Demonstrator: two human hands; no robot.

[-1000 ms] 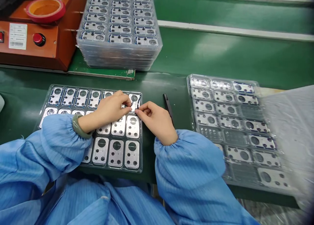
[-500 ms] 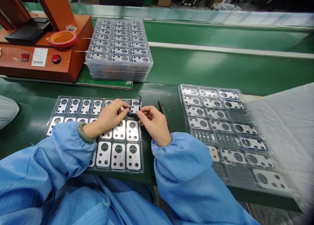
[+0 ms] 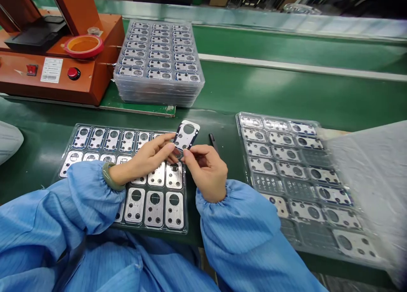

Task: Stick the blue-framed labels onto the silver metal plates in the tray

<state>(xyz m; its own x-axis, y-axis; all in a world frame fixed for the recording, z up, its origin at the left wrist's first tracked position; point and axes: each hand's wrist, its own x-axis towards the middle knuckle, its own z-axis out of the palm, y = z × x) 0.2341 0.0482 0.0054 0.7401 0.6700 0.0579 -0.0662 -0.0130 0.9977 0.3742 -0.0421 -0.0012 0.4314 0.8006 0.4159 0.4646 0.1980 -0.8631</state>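
Note:
A small silvery plate (image 3: 187,135) with one large round hole and several small ones is held tilted above the back right corner of a clear tray (image 3: 185,198). My left hand (image 3: 152,154) grips the plate's left edge between thumb and fingers. At its lower right corner my right hand (image 3: 208,169) is closed in a pinch, fingers curled. The fingertips hide part of the plate's lower end. Rows of similar metal plates fill much of the tray below; my left hand and sleeve cover some of them.
A second clear tray (image 3: 318,234) with plates and some bare pockets lies right, beside a whitish sheet (image 3: 378,169). A dark pen-like stick (image 3: 212,141) lies between the trays. Behind stand stacked filled trays (image 3: 159,90) and an orange machine (image 3: 81,88) bearing a tape roll (image 3: 84,54).
The plate has come up from the tray's back right corner and now tilts in my hands. Both hands have shifted slightly right, and the camera view has moved a little.

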